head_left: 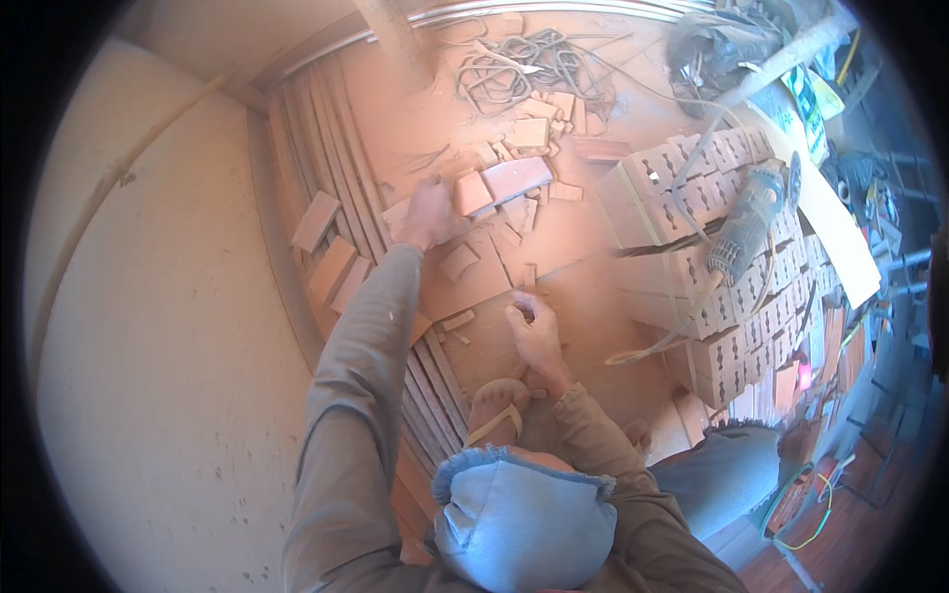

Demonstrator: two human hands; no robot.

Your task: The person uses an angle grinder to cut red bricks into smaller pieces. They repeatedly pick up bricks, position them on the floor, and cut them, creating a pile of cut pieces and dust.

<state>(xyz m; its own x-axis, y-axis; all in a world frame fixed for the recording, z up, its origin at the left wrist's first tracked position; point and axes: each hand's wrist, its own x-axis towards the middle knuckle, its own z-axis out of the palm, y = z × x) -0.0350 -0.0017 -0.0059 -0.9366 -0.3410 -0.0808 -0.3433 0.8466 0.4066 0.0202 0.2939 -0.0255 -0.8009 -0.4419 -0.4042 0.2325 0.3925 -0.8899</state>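
Observation:
My left hand [427, 215] reaches forward over the dusty floor, among broken brick tile pieces. Close to its right side is a short reddish tile piece [473, 193], beside a longer tile piece [517, 178]. Another tile piece [395, 215] shows at its left edge. Its fingers are partly hidden and blurred, so whether they grip a piece does not show. Nearer to me, my right hand [537, 334] hangs above the floor with fingers curled round a dark hollow, and nothing shows in it. A small tile strip [531, 276] lies just beyond it.
At right, a dusty angle grinder [746, 222] rests on stacked slotted bricks [727, 341], its cord hanging down. Long slats [341, 128] run along the left beside a pale panel [168, 257]. A tangled cable [539, 69] lies at the back. My sandalled foot [497, 405] is below.

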